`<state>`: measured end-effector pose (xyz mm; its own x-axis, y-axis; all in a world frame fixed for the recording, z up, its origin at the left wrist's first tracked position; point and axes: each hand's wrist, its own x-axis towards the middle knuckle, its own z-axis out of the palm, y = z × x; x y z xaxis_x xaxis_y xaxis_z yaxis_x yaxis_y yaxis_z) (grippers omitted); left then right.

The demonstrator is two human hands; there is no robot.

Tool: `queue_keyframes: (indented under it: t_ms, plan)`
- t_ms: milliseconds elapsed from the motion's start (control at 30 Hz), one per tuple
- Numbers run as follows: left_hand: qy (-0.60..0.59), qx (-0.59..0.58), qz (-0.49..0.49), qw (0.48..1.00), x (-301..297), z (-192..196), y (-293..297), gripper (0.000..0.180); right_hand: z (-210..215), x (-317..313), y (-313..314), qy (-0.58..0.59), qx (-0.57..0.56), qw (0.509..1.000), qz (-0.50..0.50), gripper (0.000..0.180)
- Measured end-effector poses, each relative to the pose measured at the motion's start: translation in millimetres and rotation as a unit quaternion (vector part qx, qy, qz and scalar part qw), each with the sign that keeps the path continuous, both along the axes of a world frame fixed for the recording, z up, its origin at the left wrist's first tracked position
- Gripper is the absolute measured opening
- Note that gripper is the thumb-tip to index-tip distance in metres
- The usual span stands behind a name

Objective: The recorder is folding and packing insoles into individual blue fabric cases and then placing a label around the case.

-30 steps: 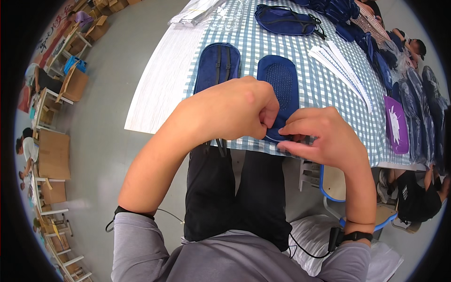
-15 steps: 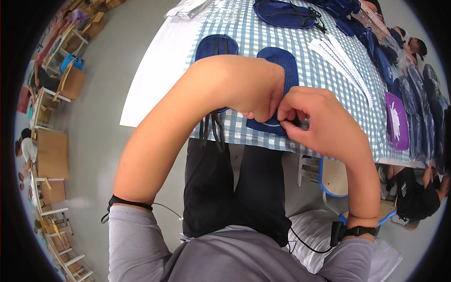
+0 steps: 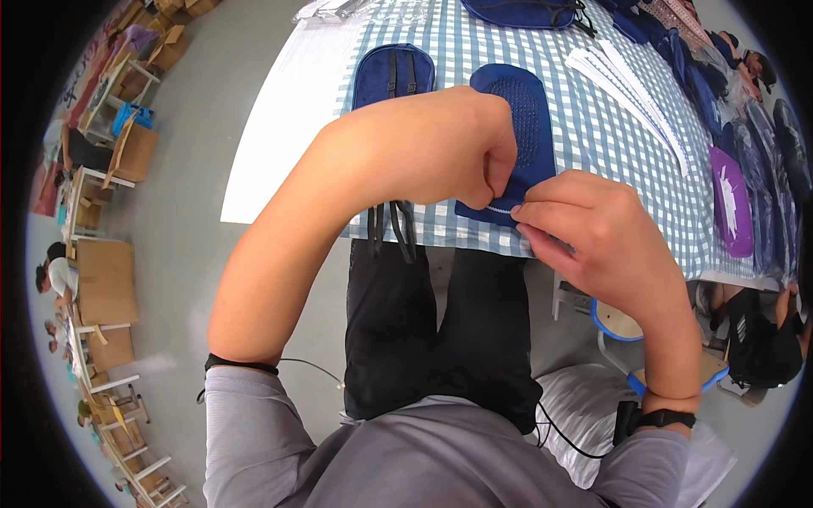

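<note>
Two hands on one piece, head view: your left hand (image 3: 461, 148) is fisted and pinching the near end of the blue mesh panel (image 3: 518, 127), and your right hand (image 3: 593, 233) is curled with thumb and forefinger closed on the same edge, right at the pale zipper strip (image 3: 500, 207). Both grips sit at the table's near edge, hands almost touching. Panel lies flat on the checked tablecloth (image 3: 593, 127), long axis running away from you, rounded end pointing to the far side, squared zipper end toward you and slightly over the edge. Just beside it on your left sits a blue backpack panel (image 3: 391, 72), same orientation, its black straps (image 3: 391, 229) hanging off the near edge over your lap. Right of the mesh piece, apart from it: a fan of white strips (image 3: 631, 85), then a purple piece (image 3: 732, 203). More blue bags (image 3: 525, 12) at the far end. Can't tell what's under your left fist beyond the panel edge.
</note>
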<state>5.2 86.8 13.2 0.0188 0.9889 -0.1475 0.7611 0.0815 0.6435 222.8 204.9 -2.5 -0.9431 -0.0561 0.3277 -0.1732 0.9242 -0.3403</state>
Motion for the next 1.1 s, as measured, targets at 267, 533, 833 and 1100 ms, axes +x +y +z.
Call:
queue_keyframes:
  t_ms: [267,533,833,1100]
  plan:
    - [0.079,0.243,-0.063,0.965,25.6,-21.2,-36.2,0.016,-3.2,0.6,0.1,0.001,-0.022,1.000,-0.010,0.012]
    - [0.175,0.265,-0.067,0.946,34.0,-29.4,-48.3,0.022,-1.2,-1.9,2.8,-0.005,-0.023,1.000,-0.008,0.012]
    - [0.025,0.211,-0.060,0.975,11.7,-22.4,-31.1,0.019,-3.7,-10.7,18.9,-0.006,-0.100,0.995,0.007,0.014]
    - [-0.060,0.132,-0.072,0.987,0.3,-17.5,-11.4,0.015,3.1,-18.3,29.0,-0.083,-0.179,0.980,0.015,0.014]
